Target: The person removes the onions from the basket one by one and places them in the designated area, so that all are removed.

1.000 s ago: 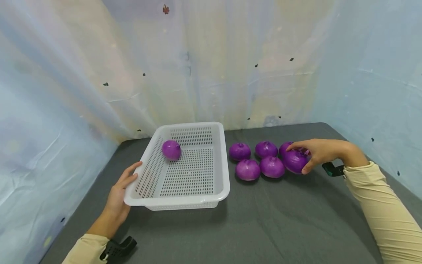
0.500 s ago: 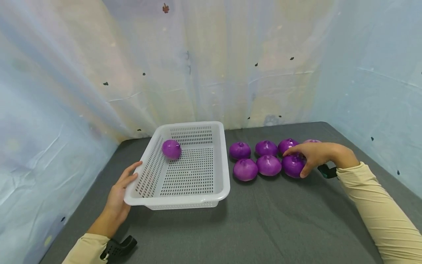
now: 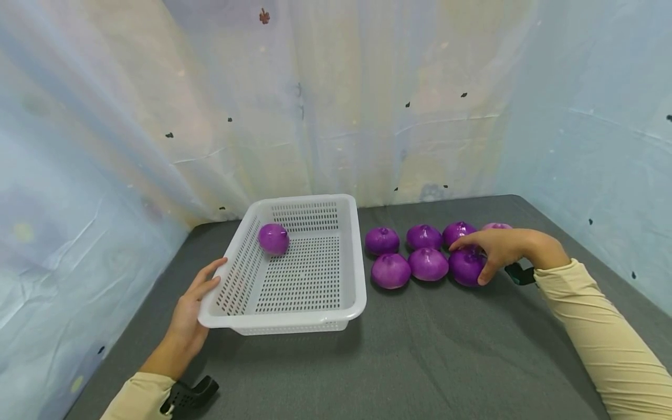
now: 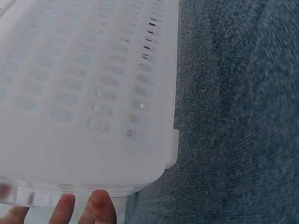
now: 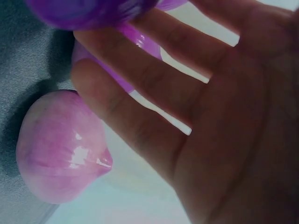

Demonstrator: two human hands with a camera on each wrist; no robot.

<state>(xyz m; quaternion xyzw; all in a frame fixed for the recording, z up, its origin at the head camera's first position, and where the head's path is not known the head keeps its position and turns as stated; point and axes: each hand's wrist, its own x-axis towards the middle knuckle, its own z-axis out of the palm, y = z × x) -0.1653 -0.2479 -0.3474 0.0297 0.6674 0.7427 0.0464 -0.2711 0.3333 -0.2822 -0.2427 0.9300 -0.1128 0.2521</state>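
Observation:
In the head view, my left hand (image 3: 190,312) holds the left rim of a white plastic basket (image 3: 283,318). Its fingertips (image 4: 99,200) show at the edge of the basket wall in the left wrist view. One purple onion (image 3: 273,239) lies inside, near the back left corner. On the right, my right hand (image 3: 501,251) grips another onion (image 3: 465,268) from above, thumb at the near side, with the onion low among the others. The right wrist view shows a dark purple onion (image 5: 88,11) against the fingers.
More onions form two rows on the grey cloth (image 3: 420,350), including a back-row onion (image 3: 424,237), a front-row onion (image 3: 391,271) and a paler onion (image 3: 495,226) partly behind the right hand. A pale patterned curtain (image 3: 336,116) stands behind the table.
My right hand has lowered slightly and moved left, bringing its onion to the end of the front row. The neighbouring front onions shifted slightly left. My left hand and the basket stayed put.

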